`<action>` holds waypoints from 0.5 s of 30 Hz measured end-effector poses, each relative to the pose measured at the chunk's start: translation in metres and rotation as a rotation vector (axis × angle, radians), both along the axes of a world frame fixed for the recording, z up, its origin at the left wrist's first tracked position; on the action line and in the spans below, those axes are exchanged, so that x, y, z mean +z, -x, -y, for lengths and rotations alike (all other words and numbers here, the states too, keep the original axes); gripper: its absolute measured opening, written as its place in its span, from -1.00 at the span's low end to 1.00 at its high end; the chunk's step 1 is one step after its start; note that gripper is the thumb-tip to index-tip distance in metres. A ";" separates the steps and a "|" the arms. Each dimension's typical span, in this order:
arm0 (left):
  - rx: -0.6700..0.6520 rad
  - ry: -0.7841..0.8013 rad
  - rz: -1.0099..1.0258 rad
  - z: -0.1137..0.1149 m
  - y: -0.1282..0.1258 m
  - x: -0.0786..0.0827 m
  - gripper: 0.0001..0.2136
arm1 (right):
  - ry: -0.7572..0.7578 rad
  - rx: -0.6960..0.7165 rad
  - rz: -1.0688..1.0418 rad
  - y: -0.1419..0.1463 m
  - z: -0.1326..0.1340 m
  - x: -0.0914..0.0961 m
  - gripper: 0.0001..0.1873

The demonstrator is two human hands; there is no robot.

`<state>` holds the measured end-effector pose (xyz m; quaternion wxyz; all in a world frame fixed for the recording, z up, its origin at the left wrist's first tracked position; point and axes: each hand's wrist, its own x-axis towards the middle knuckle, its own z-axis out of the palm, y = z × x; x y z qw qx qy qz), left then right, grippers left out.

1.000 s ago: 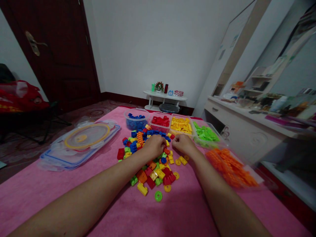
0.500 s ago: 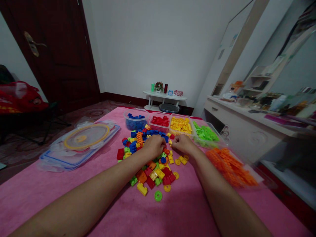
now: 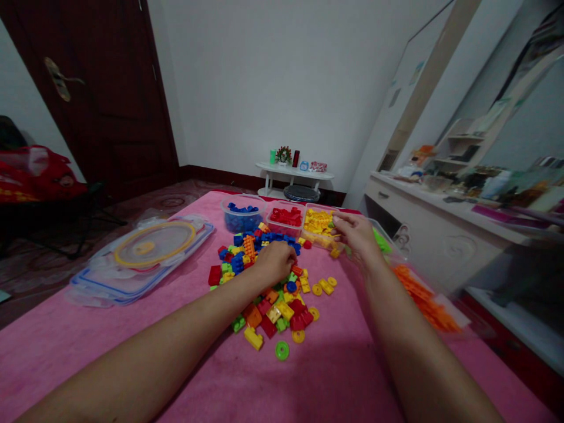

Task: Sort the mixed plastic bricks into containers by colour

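Observation:
My left hand rests on the mixed pile of toy building bricks, its fingers curled down; what they hold, if anything, is hidden. My right hand is over the right side of the clear box of yellow bricks, fingers partly spread. Just below its fingertips is a yellow brick, at the box's near right corner; it looks apart from the hand. Yellow rings and a green ring lie at the pile's near and right edges.
Boxes of blue bricks and red bricks stand left of the yellow one. Green bricks and orange bricks fill boxes on the right, partly behind my right arm. Stacked lids lie on the left of the pink cloth.
My right hand has moved right and away from the pile's edge to the yellow box, and its fingers have loosened. My left hand has stayed in place on the pile.

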<state>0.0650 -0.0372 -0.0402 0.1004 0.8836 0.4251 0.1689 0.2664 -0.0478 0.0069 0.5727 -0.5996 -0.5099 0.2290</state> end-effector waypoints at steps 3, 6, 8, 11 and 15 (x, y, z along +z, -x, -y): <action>-0.007 -0.008 -0.010 0.000 0.000 0.000 -0.76 | 0.061 0.122 -0.216 -0.001 0.006 0.005 -0.76; -0.003 -0.008 -0.026 0.000 -0.001 -0.001 -0.76 | 0.096 0.174 -0.297 -0.002 0.010 0.010 -0.80; -0.003 -0.008 -0.033 0.000 -0.001 -0.001 -0.75 | 0.085 0.133 -0.288 -0.003 0.011 0.012 -0.81; 0.000 -0.011 -0.040 0.000 -0.001 0.000 -0.75 | -0.012 -0.074 -0.171 -0.012 0.007 0.011 -0.85; 0.006 -0.016 -0.057 0.001 -0.001 0.001 -0.74 | -0.144 -0.382 0.011 -0.042 0.000 0.003 -0.79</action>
